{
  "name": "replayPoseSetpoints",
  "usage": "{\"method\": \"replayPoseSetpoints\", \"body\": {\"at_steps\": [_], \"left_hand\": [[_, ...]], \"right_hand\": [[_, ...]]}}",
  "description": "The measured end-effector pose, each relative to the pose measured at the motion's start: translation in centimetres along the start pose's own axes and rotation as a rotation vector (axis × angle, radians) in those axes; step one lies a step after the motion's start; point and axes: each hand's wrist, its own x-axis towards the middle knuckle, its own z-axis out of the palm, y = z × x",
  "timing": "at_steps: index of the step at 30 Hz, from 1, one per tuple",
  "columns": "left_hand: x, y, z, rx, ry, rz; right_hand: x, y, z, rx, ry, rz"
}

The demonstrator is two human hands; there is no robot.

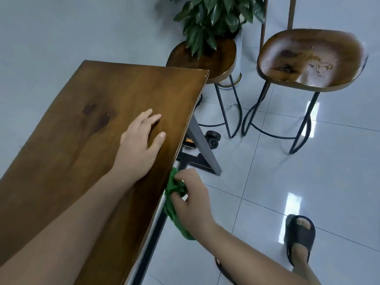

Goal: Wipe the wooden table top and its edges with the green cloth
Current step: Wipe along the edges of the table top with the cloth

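The dark brown wooden table top [82, 128] runs from the lower left up to a far corner near the centre. My left hand [139, 145] lies flat on it close to the right edge, fingers spread, holding nothing. Just below that edge my right hand [191, 204] is closed on the bunched green cloth [173, 194], which presses against the side edge of the table and hangs down beneath my wrist.
Two wooden stools with black metal legs stand on the tiled floor, one [310, 58] at the right, one [205, 60] by the table's far corner. A potted plant [213, 19] is behind them. A small wheeled object [212, 138] lies by the table leg [203, 149]. My sandalled foot [300, 237] is lower right.
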Motion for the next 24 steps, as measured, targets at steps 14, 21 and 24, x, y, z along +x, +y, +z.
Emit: {"method": "replayPoseSetpoints", "body": {"at_steps": [14,21,24], "left_hand": [[-10.7,-3.3,0.9,0.093,-0.016,-0.039],[-11.0,-3.1,1.6,0.124,0.036,-0.044],[-11.0,-2.8,1.6,0.131,0.028,-0.042]], "right_hand": [[20.5,-1.2,-7.4,-0.221,0.315,0.009],[5.5,-2.4,-2.2,-0.100,0.155,-0.064],[-2.2,-2.7,0.6,-0.087,0.031,-0.055]]}}
